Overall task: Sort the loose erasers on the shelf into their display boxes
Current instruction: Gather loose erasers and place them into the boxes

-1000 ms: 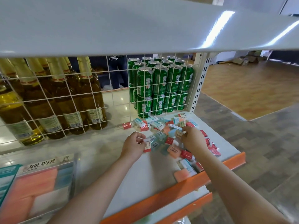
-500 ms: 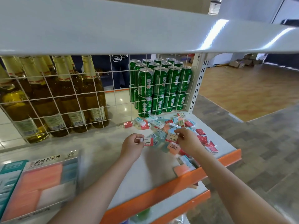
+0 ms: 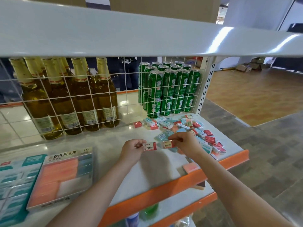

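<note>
my left hand (image 3: 131,149) and right hand (image 3: 184,143) each pinch a small rectangular paper-sleeved eraser, left eraser (image 3: 150,146), right eraser (image 3: 168,144), above the glossy shelf (image 3: 105,140).

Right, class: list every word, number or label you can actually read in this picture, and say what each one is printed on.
"2B": eraser in the left hand.
"2B": eraser in the right hand.
"로버 지우개": top edge of the orange display box.
"雪花": green cans, apparently; the script is stylised.
Bottle labels, the teal box and the loose erasers: too small or blurred.
</note>
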